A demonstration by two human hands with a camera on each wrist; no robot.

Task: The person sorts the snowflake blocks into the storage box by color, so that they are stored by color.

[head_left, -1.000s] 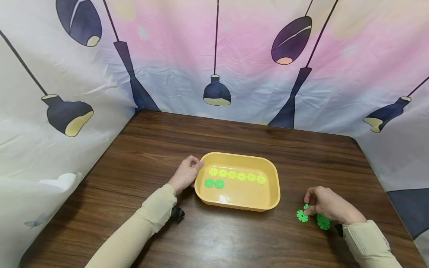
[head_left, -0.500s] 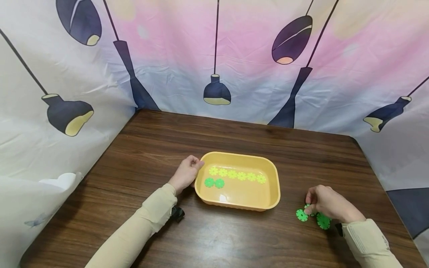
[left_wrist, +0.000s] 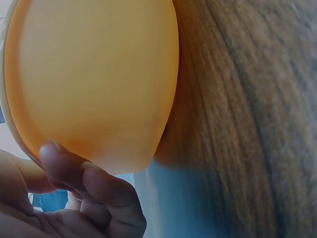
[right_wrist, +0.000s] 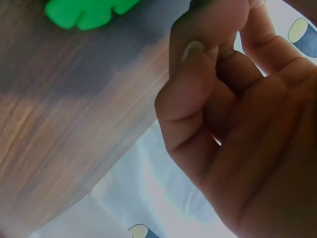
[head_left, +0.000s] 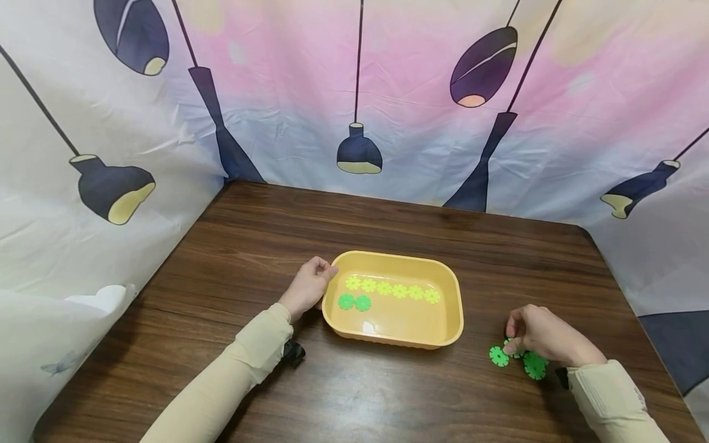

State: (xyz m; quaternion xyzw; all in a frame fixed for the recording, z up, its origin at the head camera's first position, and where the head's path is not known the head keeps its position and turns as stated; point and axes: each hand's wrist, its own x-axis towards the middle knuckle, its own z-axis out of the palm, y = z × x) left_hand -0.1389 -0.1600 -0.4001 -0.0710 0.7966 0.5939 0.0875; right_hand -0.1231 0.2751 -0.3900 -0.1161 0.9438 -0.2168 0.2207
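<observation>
A yellow plastic basin (head_left: 454,307) stands mid-table. My left hand (head_left: 307,287) pinches its left rim between thumb and fingers; the left wrist view shows curled fingers (left_wrist: 111,191) against the basin's outer wall (left_wrist: 99,84). Inside lie a row of several yellow notched plastic discs (head_left: 399,291) and two green discs (head_left: 362,303) in front of them. To the basin's right, my right hand (head_left: 545,335) pinches at a green notched disc (head_left: 516,354), partly hidden by the thumb. Another green disc (head_left: 499,356) lies left of the thumb, and more green discs (head_left: 535,365) lie under the palm.
The brown wooden table (head_left: 365,394) runs back to a printed cloth (head_left: 410,74) hung behind and at both sides. A dark device (head_left: 293,354) shows under the left wrist.
My right thumb and fingers have shifted slightly at the green discs, and the disc by the thumb has moved a little. My left hand and the basin have stayed put.
</observation>
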